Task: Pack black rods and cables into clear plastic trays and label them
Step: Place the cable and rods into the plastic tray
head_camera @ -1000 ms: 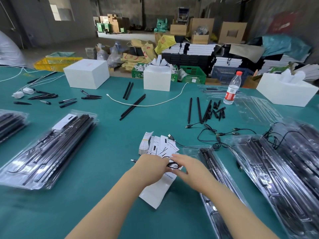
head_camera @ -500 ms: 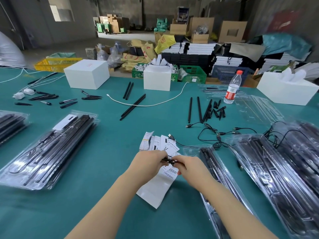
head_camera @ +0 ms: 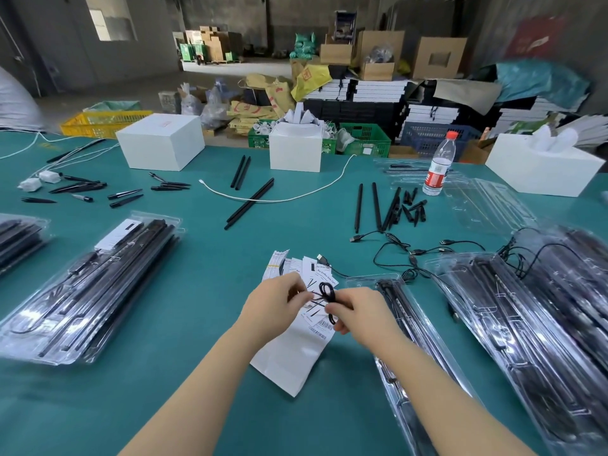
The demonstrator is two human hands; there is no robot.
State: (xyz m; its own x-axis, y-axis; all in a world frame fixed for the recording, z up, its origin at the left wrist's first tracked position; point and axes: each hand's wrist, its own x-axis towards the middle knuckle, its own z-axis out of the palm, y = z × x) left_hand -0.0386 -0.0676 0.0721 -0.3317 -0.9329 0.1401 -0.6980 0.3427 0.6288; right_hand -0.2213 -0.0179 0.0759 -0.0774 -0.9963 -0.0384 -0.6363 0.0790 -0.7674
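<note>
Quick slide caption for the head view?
Both hands, left hand and right hand, pinch a coiled black cable above the label sheets.

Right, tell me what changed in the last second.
Both hands lifted slightly off the labels. The left hand and right hand now pinch a coiled black cable between them, its loop raised into view. The trays, rods and bottle stayed put.
</note>
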